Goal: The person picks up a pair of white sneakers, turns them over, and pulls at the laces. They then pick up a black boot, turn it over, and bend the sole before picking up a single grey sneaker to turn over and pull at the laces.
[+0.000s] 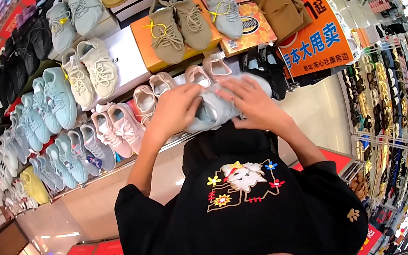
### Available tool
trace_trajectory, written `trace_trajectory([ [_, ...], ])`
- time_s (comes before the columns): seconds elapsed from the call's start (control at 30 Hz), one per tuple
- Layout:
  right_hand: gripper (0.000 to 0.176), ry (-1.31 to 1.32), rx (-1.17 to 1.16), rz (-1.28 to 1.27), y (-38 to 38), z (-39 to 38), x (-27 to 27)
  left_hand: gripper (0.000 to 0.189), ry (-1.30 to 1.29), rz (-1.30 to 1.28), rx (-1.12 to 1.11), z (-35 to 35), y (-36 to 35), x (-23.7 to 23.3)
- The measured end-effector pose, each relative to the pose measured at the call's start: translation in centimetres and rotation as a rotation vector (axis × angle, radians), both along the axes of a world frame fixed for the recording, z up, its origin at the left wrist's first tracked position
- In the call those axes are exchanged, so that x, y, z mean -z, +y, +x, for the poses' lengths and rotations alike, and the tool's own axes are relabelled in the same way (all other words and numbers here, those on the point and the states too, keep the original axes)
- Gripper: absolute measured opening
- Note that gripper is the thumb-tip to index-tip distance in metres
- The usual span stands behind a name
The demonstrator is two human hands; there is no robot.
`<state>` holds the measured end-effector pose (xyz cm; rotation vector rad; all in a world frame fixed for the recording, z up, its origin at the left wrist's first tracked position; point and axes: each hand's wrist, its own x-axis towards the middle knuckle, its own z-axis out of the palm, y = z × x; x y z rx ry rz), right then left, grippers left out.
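A pale grey sneaker [208, 113] is between my two hands at the front edge of the shoe display, slightly smeared by motion. My left hand [179, 111] curls over its left end, fingertips at the shoe's opening. From the right, my right hand [254, 101] reaches over the same shoe, fingers across its top and thumb low at its side. Another pale grey shoe end [259, 83] shows behind my right hand. Just beyond my hands stand pale pink sneakers [161, 83], partly hidden by them. A pair of black shoes [273, 67] sits to the right.
Pink sneakers [124, 126] and light blue sneakers [58, 99] line the rack on the left. Tan sneakers [166, 30] stand on an orange box [141, 31]. A brown paper bag [277, 0] and an orange sign [319, 31] are at the right, with a tall accessory rack [376, 96] beyond.
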<state>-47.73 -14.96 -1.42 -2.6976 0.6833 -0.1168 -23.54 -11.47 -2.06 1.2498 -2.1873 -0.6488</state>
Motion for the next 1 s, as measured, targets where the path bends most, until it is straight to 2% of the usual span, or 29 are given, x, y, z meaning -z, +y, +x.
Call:
trace_trajectory([
  [0.07, 0.070, -0.076, 0.225, -0.196, -0.2, -1.1, 1.0, 0.012, 0.299, 0.212, -0.253, -0.4, 0.5, 1.4],
  [0.1, 0.058, -0.172, 0.311, -0.156, -0.1, -1.2, 0.2, 0.014, 0.371, 0.163, -0.349, -1.2, 1.1, 2.3],
  [0.13, 0.058, -0.170, 0.314, -0.148, 0.1, -1.6, 0.8, 0.014, 0.370, 0.172, -0.348, -2.1, 1.6, 3.2],
  [0.2, 0.049, -0.407, 0.526, 0.069, 0.4, -2.5, 2.9, 0.015, 0.438, 0.136, -0.586, -4.3, 2.3, 4.5],
  [0.27, 0.040, -0.539, 0.531, 0.209, 0.8, -2.7, 4.4, 0.020, 0.455, 0.133, -0.648, -6.6, 2.2, 5.1],
  [0.33, 0.038, -0.617, 0.507, 0.619, 0.4, -3.5, 4.6, 0.025, 0.583, 0.118, -0.781, -8.9, 2.1, 5.9],
  [0.37, 0.033, -0.660, 0.523, 0.518, -0.1, -3.8, 4.5, 0.027, 0.579, 0.118, -0.806, -9.9, 2.1, 6.2],
  [0.4, 0.033, -0.658, 0.511, 0.528, -0.8, -4.6, 4.1, 0.027, 0.575, 0.117, -0.821, -11.1, 2.2, 6.3],
  [0.47, 0.028, -0.616, 0.573, 0.769, -2.6, -6.3, 3.2, 0.027, 0.756, 0.194, -0.903, -13.5, 2.2, 6.2],
  [0.5, 0.027, -0.589, 0.549, 0.756, -3.6, -7.1, 3.3, 0.026, 0.523, 0.074, -0.879, -13.8, 2.1, 5.8],
  [0.53, 0.027, -0.583, 0.535, 0.765, -4.4, -7.8, 3.1, 0.026, 0.521, 0.074, -0.896, -14.6, 2.0, 5.3],
  [0.6, 0.030, -0.374, 0.454, 0.845, -5.6, -8.8, 2.3, 0.025, 0.446, 0.013, -0.844, -16.3, 1.7, 4.4],
  [0.67, 0.033, -0.357, 0.438, 0.777, -6.0, -9.2, 2.2, 0.022, 0.433, 0.053, -0.863, -17.8, 1.7, 4.0],
  [0.73, 0.035, -0.052, 0.342, 0.769, -7.2, -9.6, 0.4, 0.021, 0.364, -0.078, -0.766, -18.5, 1.4, 4.0],
  [0.8, 0.031, -0.113, 0.322, 0.749, -7.1, -10.1, 0.9, 0.021, 0.337, -0.108, -0.759, -18.6, 1.4, 4.0],
  [0.87, 0.024, -0.124, 0.291, 0.604, -6.9, -10.3, 1.4, 0.018, 0.299, -0.198, -0.670, -18.4, 1.7, 4.4],
  [1.0, 0.013, -0.235, 0.334, 0.590, -5.7, -9.7, 2.0, 0.016, 0.260, -0.307, -0.589, -17.5, 2.1, 4.8],
])
